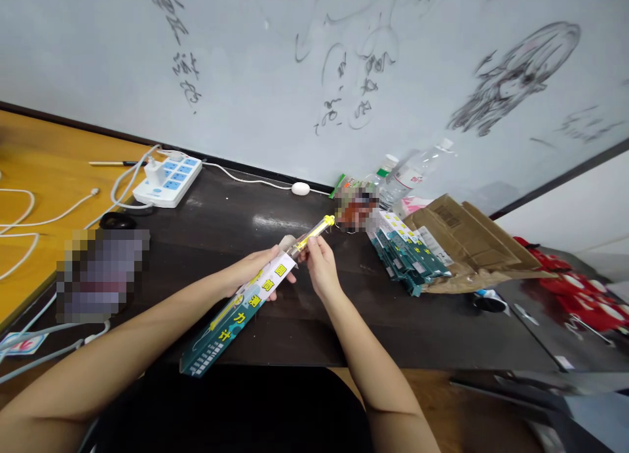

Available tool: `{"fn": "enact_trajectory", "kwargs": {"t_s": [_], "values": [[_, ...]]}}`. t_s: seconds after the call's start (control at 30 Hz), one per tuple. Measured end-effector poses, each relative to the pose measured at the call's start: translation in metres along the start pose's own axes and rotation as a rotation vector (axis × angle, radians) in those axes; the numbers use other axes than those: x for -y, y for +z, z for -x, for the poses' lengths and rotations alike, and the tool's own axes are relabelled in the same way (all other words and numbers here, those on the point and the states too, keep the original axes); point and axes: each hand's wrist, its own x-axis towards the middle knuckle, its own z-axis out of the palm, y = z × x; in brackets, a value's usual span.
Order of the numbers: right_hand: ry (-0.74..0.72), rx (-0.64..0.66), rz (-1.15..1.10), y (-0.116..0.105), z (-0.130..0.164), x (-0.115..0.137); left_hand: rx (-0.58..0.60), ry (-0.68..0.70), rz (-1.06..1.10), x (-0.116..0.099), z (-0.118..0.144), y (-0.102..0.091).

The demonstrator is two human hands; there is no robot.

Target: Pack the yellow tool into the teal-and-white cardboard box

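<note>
My left hand (255,269) grips the upper end of a long teal and white package (236,318) printed with yellow characters, holding it tilted above the dark table (236,223). My right hand (320,264) pinches a clear tube-shaped tool with yellow ends (314,233) that sticks out of the package's top end, pointing up and to the right. A stack of similar teal packages (407,253) lies on the table to the right of my hands.
Opened brown cardboard (466,243) sits behind the stack, with plastic bottles (417,171) beyond it. A white power strip (170,177) with cables lies at the back left beside an orange table (44,171). Red items (584,295) lie at far right. A whiteboard wall (275,59) is behind.
</note>
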Motion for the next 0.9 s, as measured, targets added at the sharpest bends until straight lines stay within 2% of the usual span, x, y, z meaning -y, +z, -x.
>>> {"fn": "enact_trajectory", "kwargs": {"t_s": [0.17, 0.43, 0.67, 0.9], "values": [[0.046, 0.057, 0.005, -0.002, -0.002, 0.004, 0.052, -0.049, 0.010, 0.010, -0.003, -0.004], [0.067, 0.148, 0.072, -0.003, -0.001, 0.001, 0.040, -0.038, 0.026, 0.015, -0.005, -0.009], [0.054, 0.053, -0.104, -0.001, 0.000, 0.005, 0.054, -0.066, 0.020, 0.017, -0.006, -0.009], [0.047, 0.142, 0.021, -0.002, 0.001, 0.001, 0.075, -0.050, 0.046, 0.014, -0.003, -0.007]]}}
